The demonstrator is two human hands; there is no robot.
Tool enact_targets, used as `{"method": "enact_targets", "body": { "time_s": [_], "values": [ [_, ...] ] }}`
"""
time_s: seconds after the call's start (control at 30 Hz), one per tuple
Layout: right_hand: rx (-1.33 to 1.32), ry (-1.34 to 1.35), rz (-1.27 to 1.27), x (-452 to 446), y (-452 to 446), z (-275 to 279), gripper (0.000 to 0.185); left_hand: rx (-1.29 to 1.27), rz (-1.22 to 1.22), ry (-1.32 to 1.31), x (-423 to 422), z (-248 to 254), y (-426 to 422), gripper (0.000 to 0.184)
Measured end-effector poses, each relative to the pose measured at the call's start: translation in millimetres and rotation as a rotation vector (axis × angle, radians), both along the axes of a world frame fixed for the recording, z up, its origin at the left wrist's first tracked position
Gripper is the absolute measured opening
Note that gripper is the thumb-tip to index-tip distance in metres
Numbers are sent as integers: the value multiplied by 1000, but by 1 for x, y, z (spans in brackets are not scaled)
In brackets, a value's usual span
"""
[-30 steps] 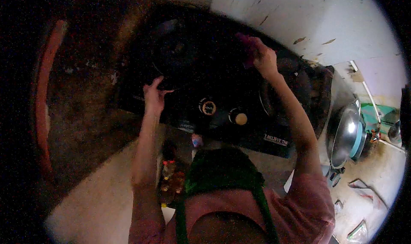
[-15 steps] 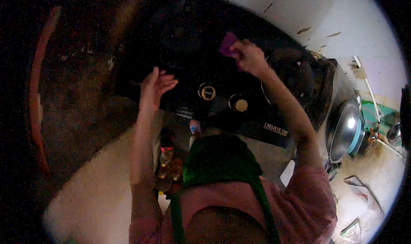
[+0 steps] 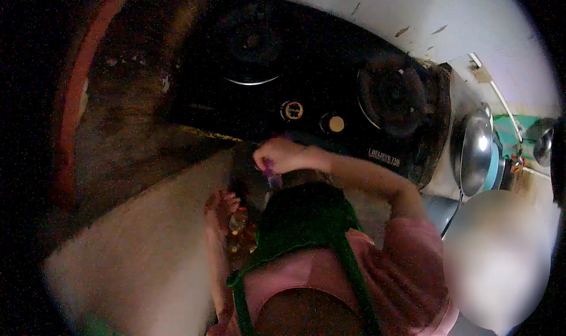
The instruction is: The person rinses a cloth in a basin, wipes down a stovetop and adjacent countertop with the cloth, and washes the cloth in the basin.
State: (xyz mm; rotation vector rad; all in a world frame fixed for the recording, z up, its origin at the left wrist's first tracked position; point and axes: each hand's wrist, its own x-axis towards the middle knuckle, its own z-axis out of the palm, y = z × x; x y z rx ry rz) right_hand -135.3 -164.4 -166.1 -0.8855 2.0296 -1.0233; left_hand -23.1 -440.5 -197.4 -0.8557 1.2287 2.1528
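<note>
My right hand (image 3: 284, 155) is closed around a purple cloth (image 3: 269, 170), just off the front edge of the black stove (image 3: 318, 65) and above the green apron (image 3: 303, 218). Only a small part of the cloth shows below the fingers. Lower and to the left, my left hand (image 3: 223, 204) is held with its fingers apart and nothing in it, beside some bottles (image 3: 237, 221). Two knobs, one ringed (image 3: 292, 110) and one pale (image 3: 336, 124), sit at the stove's front between the left burner (image 3: 252, 41) and the right burner (image 3: 393, 97).
A metal pan (image 3: 476, 153) leans at the right, with a grey pan (image 3: 439, 211) below it. The pale wall (image 3: 365, 12) rises behind the stove. A white pipe (image 3: 498, 94) runs down the right wall. A blurred patch covers the lower right.
My right hand has come from the stove's back middle toward the body with the purple cloth. My left hand has dropped from the stove's front left to beside the bottles.
</note>
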Motion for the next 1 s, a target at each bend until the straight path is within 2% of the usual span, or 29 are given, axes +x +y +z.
{"method": "enact_targets", "body": {
  "time_s": [0.03,0.07,0.1,0.17,0.23,0.27,0.33,0.4,0.47,0.5,0.53,0.57,0.67,0.77,0.83,0.9,0.93,0.97,1.0],
  "values": [
    [-194,-248,-141,2,16,6,24,-24,25,-22,10,4,-2,29],
    [-264,-208,-234,0,29,29,27,-39,63,-42,24,3,-8,28],
    [-151,-114,-340,-14,48,48,30,-34,53,-36,27,5,-11,28],
    [-273,99,-600,-36,87,57,30,-59,64,-99,36,13,-22,27],
    [196,458,-759,-60,119,53,27,-116,48,-81,47,28,-24,26],
    [178,549,-878,-79,144,7,27,-173,51,-69,53,33,-26,24],
    [238,488,-903,-91,155,-40,25,-137,-1,-47,65,26,-35,23],
    [292,415,-927,-83,140,-47,23,-108,-52,-33,78,14,-46,21],
    [262,549,-1062,-57,103,-44,19,23,153,-113,93,1,-57,18],
    [323,601,-1005,-34,83,-37,21,20,148,-110,96,7,-56,18],
    [326,583,-1031,-25,69,-58,25,-76,100,-97,88,14,-54,18],
    [365,578,-994,5,52,-37,29,-170,62,-72,90,18,-52,18],
    [593,716,-985,59,19,-32,60,-153,64,-21,105,9,-54,20],
    [599,778,-1018,93,0,-51,45,-147,84,-33,118,-4,-55,22],
    [510,781,-907,122,-19,-57,37,-95,52,-7,126,-14,-54,24],
    [344,750,-573,145,-27,-42,36,-43,24,15,133,-14,-46,25],
    [114,691,-469,148,-25,-37,32,-68,28,43,140,-10,-38,26],
    [108,702,-465,148,-16,-32,32,-94,37,71,148,-7,-30,27],
    [71,548,-449,121,-13,-30,28,-86,18,63,128,-15,-39,27]
  ]
}}
